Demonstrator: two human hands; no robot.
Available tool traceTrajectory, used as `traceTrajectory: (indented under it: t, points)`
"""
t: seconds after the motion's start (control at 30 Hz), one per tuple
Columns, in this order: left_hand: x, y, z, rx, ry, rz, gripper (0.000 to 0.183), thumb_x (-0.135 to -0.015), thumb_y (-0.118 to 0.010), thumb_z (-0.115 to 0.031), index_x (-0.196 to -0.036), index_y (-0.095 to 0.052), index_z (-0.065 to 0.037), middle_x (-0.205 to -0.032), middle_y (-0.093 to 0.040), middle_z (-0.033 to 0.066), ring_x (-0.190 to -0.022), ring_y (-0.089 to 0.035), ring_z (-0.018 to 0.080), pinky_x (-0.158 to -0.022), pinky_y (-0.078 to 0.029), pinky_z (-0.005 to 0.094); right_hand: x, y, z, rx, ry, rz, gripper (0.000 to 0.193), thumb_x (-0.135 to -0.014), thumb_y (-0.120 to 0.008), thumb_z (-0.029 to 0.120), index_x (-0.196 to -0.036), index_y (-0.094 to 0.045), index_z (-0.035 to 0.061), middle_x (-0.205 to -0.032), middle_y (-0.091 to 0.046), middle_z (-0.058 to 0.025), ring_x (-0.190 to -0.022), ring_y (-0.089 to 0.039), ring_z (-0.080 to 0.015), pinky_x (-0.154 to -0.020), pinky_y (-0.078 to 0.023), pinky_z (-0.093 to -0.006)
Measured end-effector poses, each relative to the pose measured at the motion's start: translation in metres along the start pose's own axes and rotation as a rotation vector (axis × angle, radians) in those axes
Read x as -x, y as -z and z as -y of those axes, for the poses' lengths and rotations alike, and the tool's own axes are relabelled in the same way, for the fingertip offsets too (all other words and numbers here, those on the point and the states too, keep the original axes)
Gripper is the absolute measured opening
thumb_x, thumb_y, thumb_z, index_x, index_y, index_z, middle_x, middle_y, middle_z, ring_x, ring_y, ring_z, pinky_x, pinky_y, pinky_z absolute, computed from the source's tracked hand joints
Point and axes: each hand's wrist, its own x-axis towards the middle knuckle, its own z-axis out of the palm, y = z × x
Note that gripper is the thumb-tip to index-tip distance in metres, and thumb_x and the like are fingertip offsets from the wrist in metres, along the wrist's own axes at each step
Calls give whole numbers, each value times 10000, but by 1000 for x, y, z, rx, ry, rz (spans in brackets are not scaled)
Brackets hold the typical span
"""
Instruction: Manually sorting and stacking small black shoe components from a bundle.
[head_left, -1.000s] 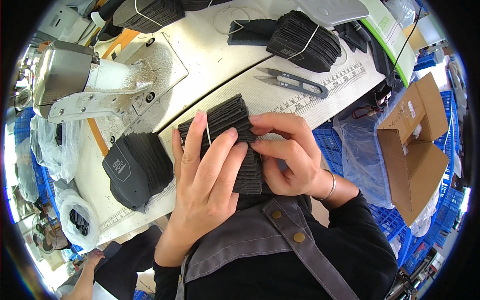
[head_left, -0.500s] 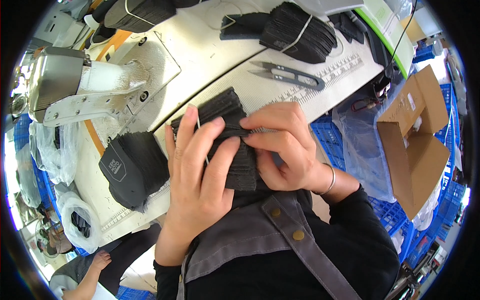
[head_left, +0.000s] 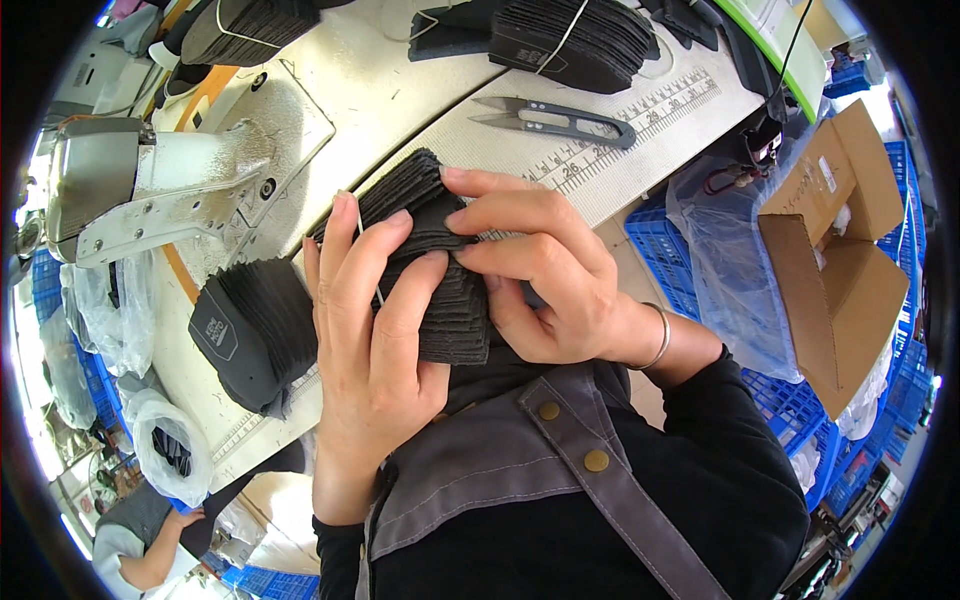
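Note:
Between my two hands is a banded stack of black fabric pieces (head_left: 455, 320), its layered edges facing up and partly fanned. My left hand (head_left: 375, 330) wraps over the stack's left side, with a pale elastic band running beside its fingers. My right hand (head_left: 550, 270) is on the right side, its fingertips closed on the layer edges near the middle; the thumb's tip is partly hidden. A second stack of black pieces (head_left: 255, 330), with a pale printed mark, rests on the table left of my left hand. Thread snips (head_left: 560, 122) lie beyond the hands.
A white sewing machine (head_left: 150, 180) stands at the left of the table. Another banded black stack (head_left: 570, 45) is at the back. An open cardboard box (head_left: 830, 270) and blue crates (head_left: 665, 260) are at right. At lower left, another person's arm (head_left: 150, 565) shows.
My head view has shifted, so the table things sit further left and higher. My right fingers have spread further up the layer edges, and the stack looks more fanned.

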Motion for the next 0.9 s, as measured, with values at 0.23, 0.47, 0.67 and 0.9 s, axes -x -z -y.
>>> traceTrajectory:
  t: [0.23, 0.47, 0.67, 0.9]
  points:
    - [0, 2, -2, -30, 15, 23, 496, -661, -512, 44, -1151, -544, -26, -1296, -456, 169, -1279, -372, 467, -1042, -247, 605, 0, 1, 4, 12, -2, 9, 340, -625, -506, -198, -928, -551, -50, -1031, -565, -212, -1027, -594, -392, -825, -515, -423]
    - [0, -2, 0, 9, -5, -45, 479, -690, -522, 31, -1164, -543, -31, -1320, -453, 172, -1280, -379, 458, -1047, -238, 604, 0, 2, 5, 5, 3, 9, 336, -631, -531, -194, -928, -559, -40, -1041, -569, -209, -978, -611, -353, -770, -519, -397]
    - [-2, 2, -1, -7, -3, 16, 474, -701, -540, 25, -1171, -535, -32, -1370, -444, 174, -1296, -362, 452, -1045, -231, 615, -2, -3, 6, -1, -71, -96, 362, -561, -569, -144, -900, -576, -17, -1111, -576, -200, -922, -620, -298, -730, -516, -364]
    - [-3, 3, -2, -10, 13, 36, 457, -715, -562, 11, -1168, -530, -31, -1385, -430, 180, -1300, -355, 451, -1044, -227, 622, -1, 0, 5, 37, -64, -25, 353, -581, -571, -152, -905, -568, -13, -1165, -564, -224, -888, -623, -301, -738, -510, -365]
